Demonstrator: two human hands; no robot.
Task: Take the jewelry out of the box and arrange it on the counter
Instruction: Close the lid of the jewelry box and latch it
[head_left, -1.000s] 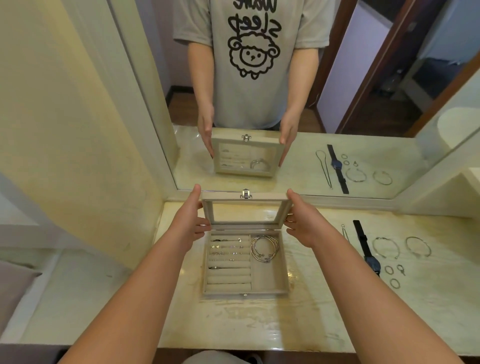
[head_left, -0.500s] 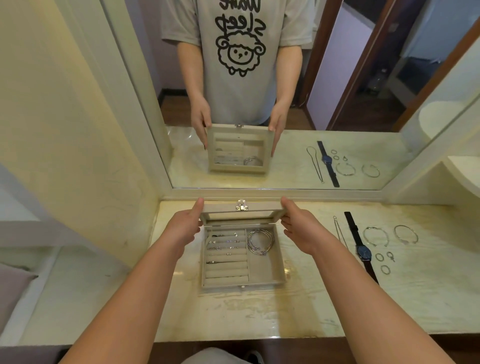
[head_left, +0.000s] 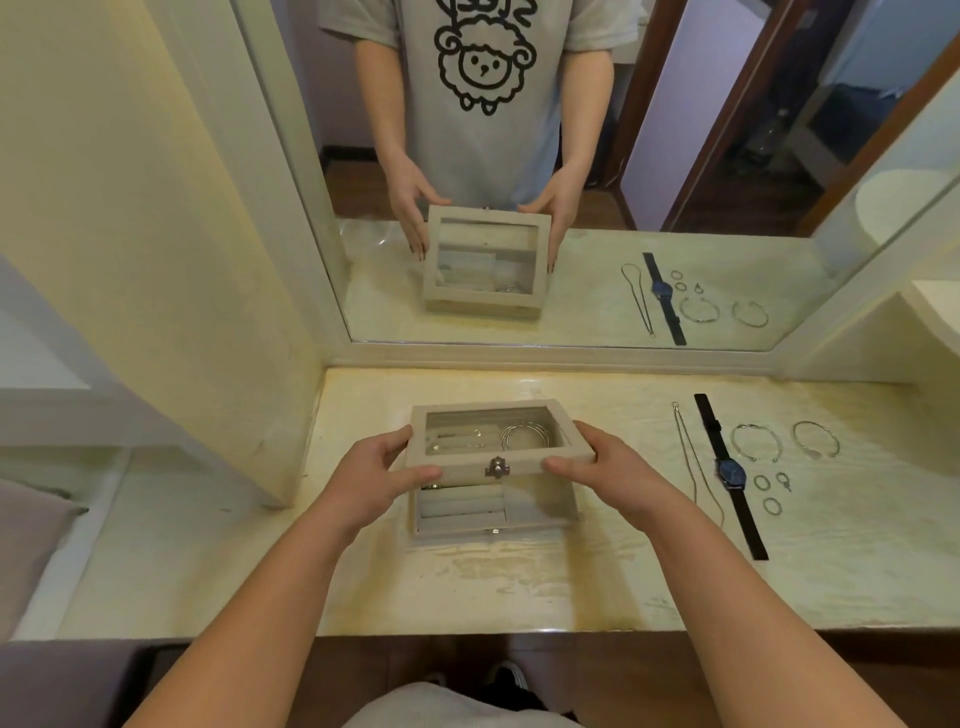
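A beige jewelry box (head_left: 540, 512) sits on the counter (head_left: 571, 587) in front of the mirror. Its glass-windowed lid (head_left: 452, 460) is tilted down, half shut, with a metal clasp (head_left: 497, 467) at its front edge. My left hand (head_left: 376, 470) grips the lid's left front corner and my right hand (head_left: 605, 467) grips its right front corner. Through the glass I see silver bangles (head_left: 525, 435) and small pieces on the ring rolls. To the right on the counter lie a chain necklace (head_left: 693, 467), a dark watch (head_left: 730, 473), two silver bracelets (head_left: 756, 441) (head_left: 815, 439) and three small rings (head_left: 772, 493).
A large mirror (head_left: 571, 171) stands behind the counter and reflects a person, the box and the jewelry. A cream wall panel (head_left: 156, 249) closes the left side. A white ledge (head_left: 935, 317) juts in at the far right. The counter's front edge (head_left: 519, 631) runs below my forearms.
The lid stood upright a second ago; both hands have swung it forward and down over the box, so it now covers most of the tray.
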